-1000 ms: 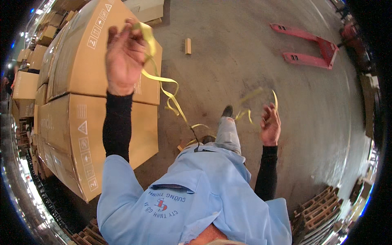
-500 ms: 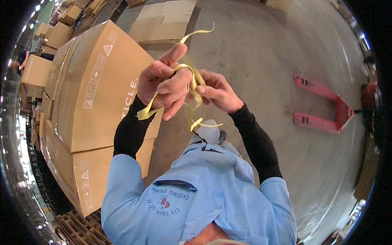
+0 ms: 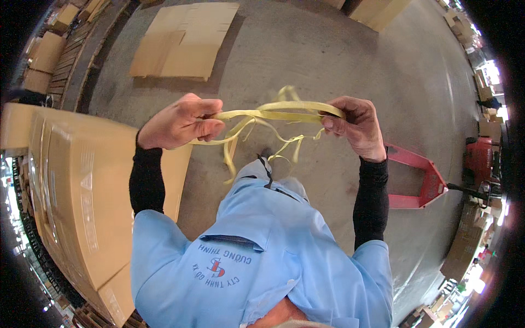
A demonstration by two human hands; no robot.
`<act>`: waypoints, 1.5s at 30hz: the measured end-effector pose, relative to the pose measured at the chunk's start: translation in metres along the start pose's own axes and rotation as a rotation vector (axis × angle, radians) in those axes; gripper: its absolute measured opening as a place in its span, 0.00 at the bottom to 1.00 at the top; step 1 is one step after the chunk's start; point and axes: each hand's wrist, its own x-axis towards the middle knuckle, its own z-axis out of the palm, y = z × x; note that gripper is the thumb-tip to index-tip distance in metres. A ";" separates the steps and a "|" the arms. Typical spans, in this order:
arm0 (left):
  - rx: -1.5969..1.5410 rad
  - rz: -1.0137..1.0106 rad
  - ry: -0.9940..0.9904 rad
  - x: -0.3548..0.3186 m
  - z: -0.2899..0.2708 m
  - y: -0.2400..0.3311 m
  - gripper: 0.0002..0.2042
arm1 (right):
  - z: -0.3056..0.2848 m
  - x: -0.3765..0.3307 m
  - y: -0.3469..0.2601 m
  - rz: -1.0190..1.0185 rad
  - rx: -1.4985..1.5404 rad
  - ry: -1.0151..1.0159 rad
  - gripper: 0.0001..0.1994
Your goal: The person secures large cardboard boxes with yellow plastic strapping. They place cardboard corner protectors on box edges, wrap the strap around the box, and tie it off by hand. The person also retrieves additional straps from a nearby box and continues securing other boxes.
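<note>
In the middle, looks like thin, pliable plastic in the yellow straps (image 3: 284,116), smooth with a faint gloss. At left, looks like matt brown cardboard in the large carton (image 3: 123,169), with a shiny, tape-like film (image 3: 87,210) near its corner. Far left, plain dull cardboard in the flat sheet (image 3: 188,41). Looks like smooth grey concrete in the floor (image 3: 311,60), with a soft sheen towards the right. At right, red-painted metal in the pallet jack (image 3: 434,186). Near, matt woven cloth in the blue shirt (image 3: 273,235), stretchy-looking black knit in the sleeves (image 3: 146,180).

Mod. light, floor (image 3: 407,104) sheen R, edges warped.
</note>
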 end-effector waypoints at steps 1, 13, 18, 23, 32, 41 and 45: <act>0.070 0.008 0.015 0.019 -0.019 0.002 0.06 | -0.013 0.012 -0.007 -0.016 -0.027 0.027 0.08; 0.369 -0.114 0.134 0.234 -0.210 -0.079 0.09 | -0.204 0.279 0.008 -0.249 -0.085 0.222 0.08; 0.177 -0.348 0.286 0.293 -0.313 -0.123 0.12 | -0.301 0.427 0.001 -0.170 0.147 0.207 0.06; 0.221 -0.080 0.543 0.336 -0.379 -0.169 0.13 | -0.383 0.562 -0.008 -0.166 0.131 0.200 0.07; 0.257 -0.036 0.827 0.419 -0.533 -0.311 0.09 | -0.469 0.838 0.044 -0.074 0.025 0.072 0.08; 0.211 0.011 1.000 0.473 -0.716 -0.403 0.27 | -0.529 1.100 0.057 -0.022 -0.101 0.315 0.12; 0.249 -0.120 1.021 0.479 -0.775 -0.452 0.31 | -0.520 1.223 0.114 0.013 -0.091 0.134 0.11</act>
